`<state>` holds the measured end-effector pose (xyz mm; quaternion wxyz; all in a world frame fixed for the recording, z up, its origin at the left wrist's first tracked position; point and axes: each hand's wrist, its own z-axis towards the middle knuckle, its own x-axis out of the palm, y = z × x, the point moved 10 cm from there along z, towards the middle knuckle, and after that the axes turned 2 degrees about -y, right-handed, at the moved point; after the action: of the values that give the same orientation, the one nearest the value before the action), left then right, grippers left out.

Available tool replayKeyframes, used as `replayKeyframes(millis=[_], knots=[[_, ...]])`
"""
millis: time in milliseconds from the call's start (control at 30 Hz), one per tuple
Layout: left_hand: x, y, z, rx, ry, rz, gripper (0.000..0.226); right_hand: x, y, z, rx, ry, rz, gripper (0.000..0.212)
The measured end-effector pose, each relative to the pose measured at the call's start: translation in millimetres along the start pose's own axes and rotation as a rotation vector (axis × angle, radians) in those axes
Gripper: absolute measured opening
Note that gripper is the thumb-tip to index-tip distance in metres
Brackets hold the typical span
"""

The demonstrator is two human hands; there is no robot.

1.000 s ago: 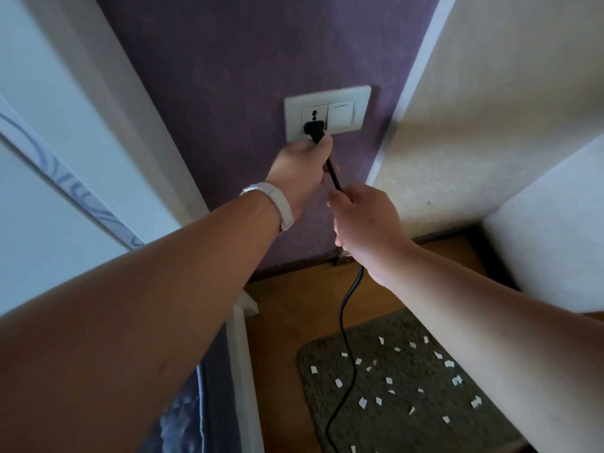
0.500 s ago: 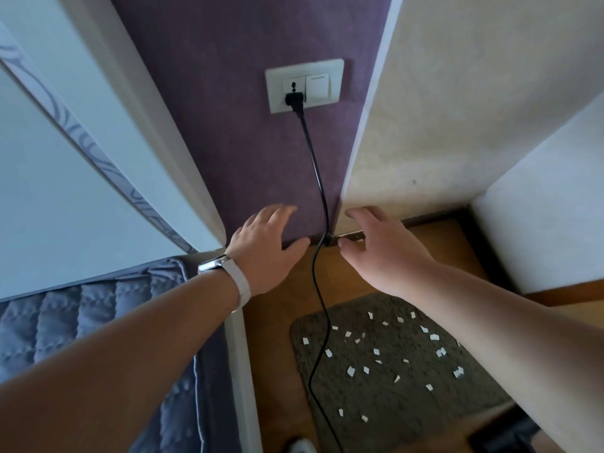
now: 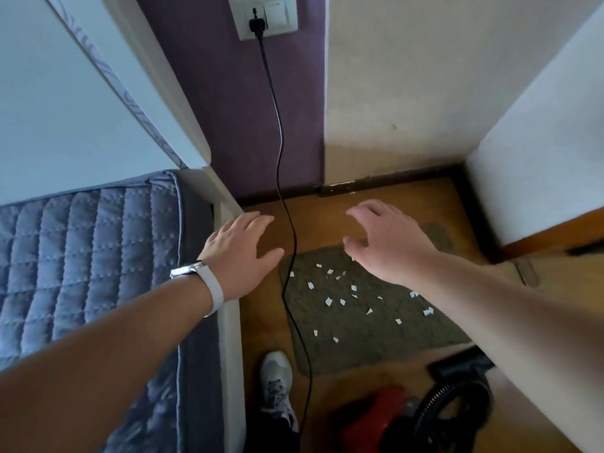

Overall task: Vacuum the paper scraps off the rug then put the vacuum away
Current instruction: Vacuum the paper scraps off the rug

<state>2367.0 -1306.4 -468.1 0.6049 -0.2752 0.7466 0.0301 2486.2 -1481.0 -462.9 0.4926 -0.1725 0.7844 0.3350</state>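
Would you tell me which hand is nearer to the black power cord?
Left. The left hand sits just left of the cord, thumb nearly reaching it; the right hand is farther to its right.

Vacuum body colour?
The vacuum body is red, with a black hose; shows in the head view, bottom edge.

At 5 o'clock, vacuum (image 3: 372, 416) blurred, red body cut by bottom edge. The right forearm (image 3: 490, 305) hides the 3 o'clock side of the rug (image 3: 359, 341). At 12 o'clock, socket plate (image 3: 287, 26) cropped by top edge.
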Motion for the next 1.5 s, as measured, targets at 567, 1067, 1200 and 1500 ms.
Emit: replayKeyframes(millis=[567, 1067, 1200, 1500], knots=[[163.8, -120.9, -233.0, -0.191, 0.249, -0.069, 0.058, 93.1, -90.1, -227.6, -0.060, 0.187, 0.104, 0.046], [215.4, -155.2, -365.6, -0.134, 0.267, -0.170, 0.056, 130.0, -105.4, -375.6, 0.058, 0.211, 0.084, 0.045], [222.7, -163.0, -391.5, -0.140, 0.266, -0.194, 0.055, 126.6, -113.4, -405.2, 0.077, 0.175, 0.090, 0.046], [310.3, -223.5, -366.8, -0.085, 0.285, -0.244, 0.050, 202.9, -199.3, -416.0, 0.115, 0.257, 0.117, 0.047]])
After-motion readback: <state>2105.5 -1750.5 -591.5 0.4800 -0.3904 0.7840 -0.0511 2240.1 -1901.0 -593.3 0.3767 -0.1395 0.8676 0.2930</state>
